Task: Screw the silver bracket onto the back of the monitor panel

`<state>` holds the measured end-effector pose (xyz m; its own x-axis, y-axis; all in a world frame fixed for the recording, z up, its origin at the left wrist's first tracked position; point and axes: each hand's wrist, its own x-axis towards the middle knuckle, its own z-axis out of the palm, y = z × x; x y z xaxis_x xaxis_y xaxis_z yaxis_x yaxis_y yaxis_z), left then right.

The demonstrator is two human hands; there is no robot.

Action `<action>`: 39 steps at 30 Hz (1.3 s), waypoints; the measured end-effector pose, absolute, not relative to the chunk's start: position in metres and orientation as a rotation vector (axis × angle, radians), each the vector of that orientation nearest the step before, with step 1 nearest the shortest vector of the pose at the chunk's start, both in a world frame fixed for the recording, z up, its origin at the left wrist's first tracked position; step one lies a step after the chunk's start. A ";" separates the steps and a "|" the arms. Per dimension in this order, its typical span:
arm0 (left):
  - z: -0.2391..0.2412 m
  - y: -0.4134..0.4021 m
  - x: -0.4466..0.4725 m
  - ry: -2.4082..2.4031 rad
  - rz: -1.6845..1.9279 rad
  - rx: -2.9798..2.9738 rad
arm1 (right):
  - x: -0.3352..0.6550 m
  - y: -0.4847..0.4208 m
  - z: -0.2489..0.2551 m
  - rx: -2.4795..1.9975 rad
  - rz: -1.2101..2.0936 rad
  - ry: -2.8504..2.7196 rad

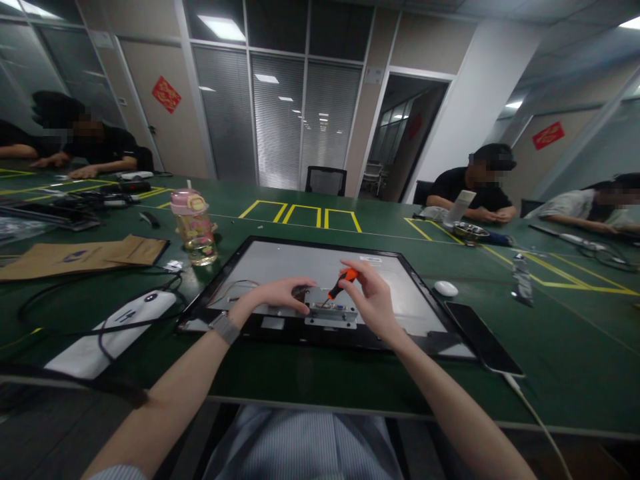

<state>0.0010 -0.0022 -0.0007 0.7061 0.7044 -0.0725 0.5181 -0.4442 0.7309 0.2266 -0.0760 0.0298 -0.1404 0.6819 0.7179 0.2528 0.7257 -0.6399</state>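
A flat display panel with a black frame lies back side up on the table in front of me. Near its front edge sits a metal bracket with a small circuit board and connectors. My left hand curls round the bracket's left end, thumb toward me; a dark patch between thumb and fingers is unclear. In my right hand is an orange and black screwdriver, tilted, its tip down at the board. Whether the tip sits in a screw is too small to tell. Thin wires lie left of my left hand.
Right of the panel are a phone on a cable and a white earbud case. To the left stand a drink bottle, a white power strip with black cables, and a paper bag. Several people sit across the green table.
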 end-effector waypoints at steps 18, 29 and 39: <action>-0.006 0.002 0.000 0.930 0.314 2.157 | 0.223 -0.081 0.027 -0.719 0.435 -1.763; -0.003 0.000 0.000 0.955 0.304 2.157 | 0.223 -0.085 0.034 -0.694 0.476 -1.790; -0.005 0.001 -0.001 0.932 0.312 2.159 | 0.224 -0.084 0.035 -0.704 0.451 -1.872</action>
<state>-0.0012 0.0006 -0.0051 0.7052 0.7058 -0.0675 0.5228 -0.4533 0.7220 0.2237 -0.0836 0.0353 -0.2890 0.6534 0.6997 0.2635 0.7569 -0.5980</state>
